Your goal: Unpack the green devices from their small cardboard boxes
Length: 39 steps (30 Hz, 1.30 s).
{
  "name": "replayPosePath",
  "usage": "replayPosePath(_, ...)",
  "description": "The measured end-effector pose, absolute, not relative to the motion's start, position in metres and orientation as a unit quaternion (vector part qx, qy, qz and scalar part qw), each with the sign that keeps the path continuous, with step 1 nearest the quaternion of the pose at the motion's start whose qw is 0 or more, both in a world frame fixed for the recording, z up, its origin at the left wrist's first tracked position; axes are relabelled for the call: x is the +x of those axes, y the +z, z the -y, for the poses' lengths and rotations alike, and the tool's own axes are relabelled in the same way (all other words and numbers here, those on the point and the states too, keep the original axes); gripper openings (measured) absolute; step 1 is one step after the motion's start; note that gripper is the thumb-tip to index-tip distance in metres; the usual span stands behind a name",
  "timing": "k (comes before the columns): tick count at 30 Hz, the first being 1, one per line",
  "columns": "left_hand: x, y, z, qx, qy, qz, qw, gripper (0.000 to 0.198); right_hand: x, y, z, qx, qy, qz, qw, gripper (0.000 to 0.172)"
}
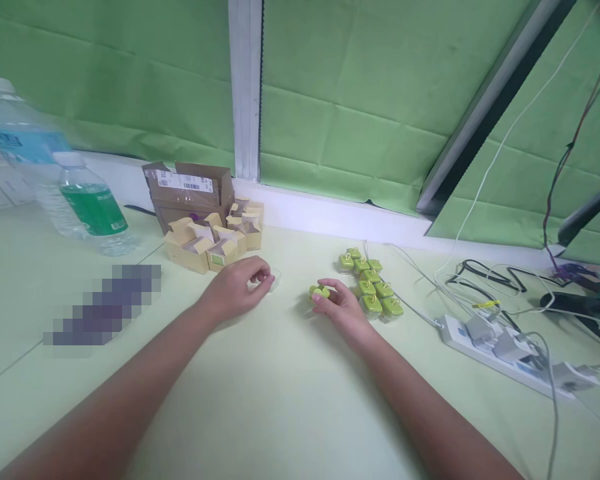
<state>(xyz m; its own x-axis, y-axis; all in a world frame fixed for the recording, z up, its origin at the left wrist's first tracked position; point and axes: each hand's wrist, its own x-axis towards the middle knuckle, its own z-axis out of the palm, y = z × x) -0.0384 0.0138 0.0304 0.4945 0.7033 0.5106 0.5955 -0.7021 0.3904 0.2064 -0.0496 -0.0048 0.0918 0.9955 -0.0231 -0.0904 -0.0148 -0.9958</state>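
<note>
My left hand (237, 288) is closed in a pinch, just above the table near the small cartons. Between its fingertips is a clear plastic piece (277, 279), faint against the tabletop. To the right, my right hand (345, 308) grips a small green item (319, 292) between thumb and fingers; its exact kind is unclear. Beside that hand stand several small green square cases (371, 304), with loops on top and clear lower parts. The two hands are apart from each other.
Several opened tan cartons (193, 253) stand before a brown cardboard box (190, 193) at the back left. Water bottles (94, 203) are farther left, near a pixelated patch. On the right lie a white power strip (500, 363) with plugs and tangled cables (495, 280).
</note>
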Motion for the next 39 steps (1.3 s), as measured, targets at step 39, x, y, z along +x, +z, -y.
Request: replayPosePath(39, 0.004, 0.004, 0.021, 0.886, 0.375, -0.253, 0.107, 0.039, 0.207, 0.005, 0.056, -0.408, 0.661, 0.397, 0.489, 0.031)
